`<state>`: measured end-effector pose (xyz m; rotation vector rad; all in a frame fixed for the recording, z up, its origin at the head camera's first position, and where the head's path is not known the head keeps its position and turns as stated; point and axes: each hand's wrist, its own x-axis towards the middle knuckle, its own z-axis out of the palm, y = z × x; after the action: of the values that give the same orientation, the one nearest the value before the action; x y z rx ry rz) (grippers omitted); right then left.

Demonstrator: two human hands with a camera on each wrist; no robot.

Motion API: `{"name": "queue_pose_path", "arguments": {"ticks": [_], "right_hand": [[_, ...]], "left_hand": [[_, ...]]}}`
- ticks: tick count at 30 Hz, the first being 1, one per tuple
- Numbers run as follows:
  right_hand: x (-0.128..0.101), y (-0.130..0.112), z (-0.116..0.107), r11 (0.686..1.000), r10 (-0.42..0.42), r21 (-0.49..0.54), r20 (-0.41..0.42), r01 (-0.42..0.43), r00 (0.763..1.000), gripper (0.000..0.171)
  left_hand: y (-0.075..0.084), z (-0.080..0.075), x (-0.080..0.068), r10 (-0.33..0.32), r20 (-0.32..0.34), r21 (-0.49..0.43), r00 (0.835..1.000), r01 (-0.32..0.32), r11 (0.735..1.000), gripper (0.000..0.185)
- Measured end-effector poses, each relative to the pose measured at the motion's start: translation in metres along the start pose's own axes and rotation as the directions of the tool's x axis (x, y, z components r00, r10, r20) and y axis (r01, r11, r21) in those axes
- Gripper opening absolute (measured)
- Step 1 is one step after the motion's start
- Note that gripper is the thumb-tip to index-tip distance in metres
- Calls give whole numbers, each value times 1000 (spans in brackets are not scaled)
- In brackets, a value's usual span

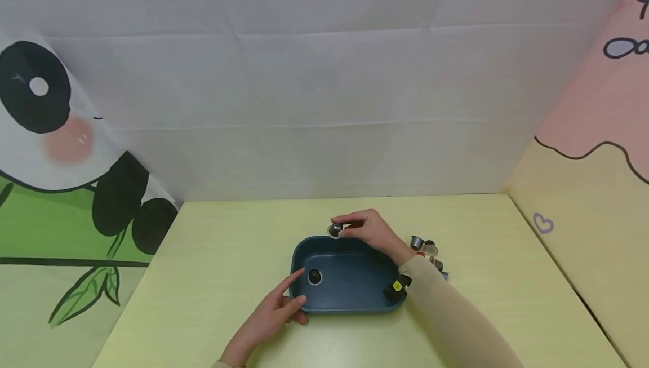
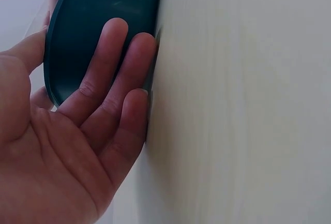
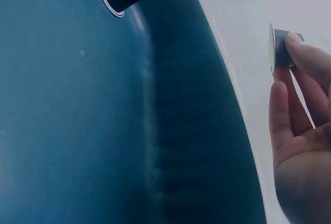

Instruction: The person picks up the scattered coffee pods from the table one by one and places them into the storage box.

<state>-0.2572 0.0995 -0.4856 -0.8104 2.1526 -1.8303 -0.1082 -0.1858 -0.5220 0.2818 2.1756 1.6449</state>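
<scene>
A dark blue tray (image 1: pixel 350 283) with rounded corners stands on the table. My left hand (image 1: pixel 274 311) holds its near left corner, the thumb at the rim. In the left wrist view, several fingers (image 2: pixel 116 97) lie along the tray's outer wall (image 2: pixel 85 25). With thumb and fingertips my right hand (image 1: pixel 372 231) pinches a dark coffee capsule (image 1: pixel 335 229) at the far rim. The right wrist view shows this capsule (image 3: pixel 282 49) apart from the tray wall, its pale lid facing left. Another black coffee capsule (image 1: pixel 315 276) rests inside the tray, toward its left end.
Several coffee capsules (image 1: pixel 430 250) lie in a group right of the tray, partly hidden by the right forearm. A white sheet (image 1: pixel 324 120) hangs behind the pale yellow table (image 1: pixel 223 255). Printed panels (image 1: pixel 573 233) flank it. The right wrist wears a black strap (image 1: pixel 396 288).
</scene>
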Motion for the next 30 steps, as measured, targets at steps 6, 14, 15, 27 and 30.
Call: {"name": "queue_pose_path", "arguments": {"ticks": [6,14,15,27,30], "right_hand": [[-1,3,6,1000,-14,-9,51,14,999,33],[-1,6,11,1000,-10,-24,172,15,985,32],[-2,6,12,999,-5,-30,194,11,981,32],[-6,8,18,985,74,-171,345,-15,936,30],[-6,9,19,977,95,-210,363,-18,927,29]], "left_hand": [[0,0,1,5,-1,4,1000,-5,1000,64],[0,0,0,11,1,14,1000,-11,1000,63],[0,0,1,14,1,14,1000,-14,1000,63],[1,1,1,11,5,14,1000,-11,1000,63],[2,1,1,8,5,13,1000,-8,1000,63]]}}
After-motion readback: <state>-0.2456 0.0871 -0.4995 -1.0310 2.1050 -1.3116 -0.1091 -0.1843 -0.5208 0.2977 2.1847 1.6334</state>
